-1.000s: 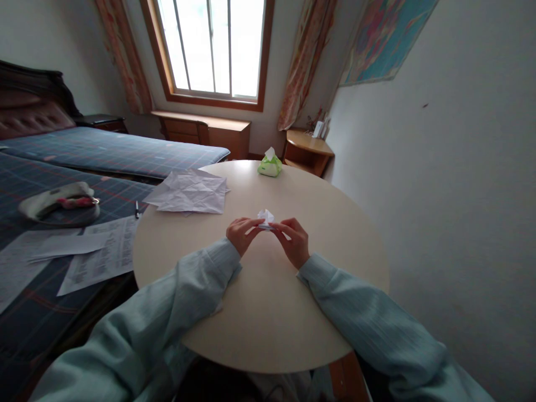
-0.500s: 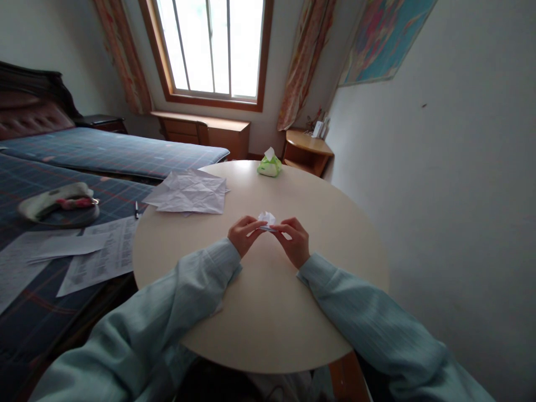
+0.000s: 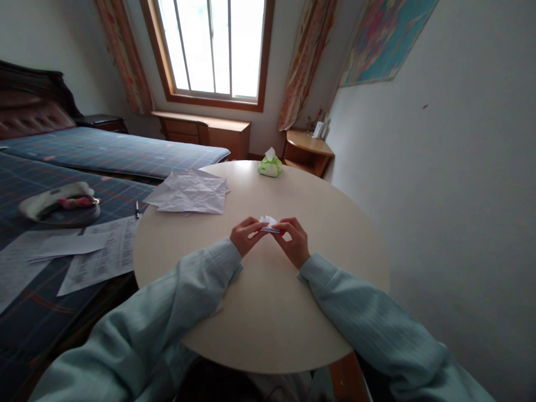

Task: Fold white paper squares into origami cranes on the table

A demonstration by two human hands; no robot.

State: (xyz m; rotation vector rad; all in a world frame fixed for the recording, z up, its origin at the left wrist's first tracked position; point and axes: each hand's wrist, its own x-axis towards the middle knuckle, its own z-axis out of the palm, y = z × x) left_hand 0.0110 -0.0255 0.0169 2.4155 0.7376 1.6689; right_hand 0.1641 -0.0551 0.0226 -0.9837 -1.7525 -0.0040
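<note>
Over the middle of the round table (image 3: 268, 312), a small piece of folded white paper (image 3: 268, 221) is held up between both hands. My left hand (image 3: 247, 234) pinches its left end between thumb and fingers. On the other side, my right hand (image 3: 294, 239) grips the right end in a like pinch. A bluish-grey folded edge faces me, and crumpled white paper stands up behind it. The fingertips hide part of the piece, so its exact shape is unclear.
Creased white sheets (image 3: 190, 192) lie at the table's left back. A green tissue pack (image 3: 270, 166) stands at the far edge. On the bed at left are printed sheets (image 3: 100, 251), a pen (image 3: 137, 210) and a pale bag (image 3: 58, 202). A wall (image 3: 452, 212) rises at right.
The folded paper has tilted slightly, showing more of its front edge, and its white top sits lower. My left hand has shifted a little to the right.
</note>
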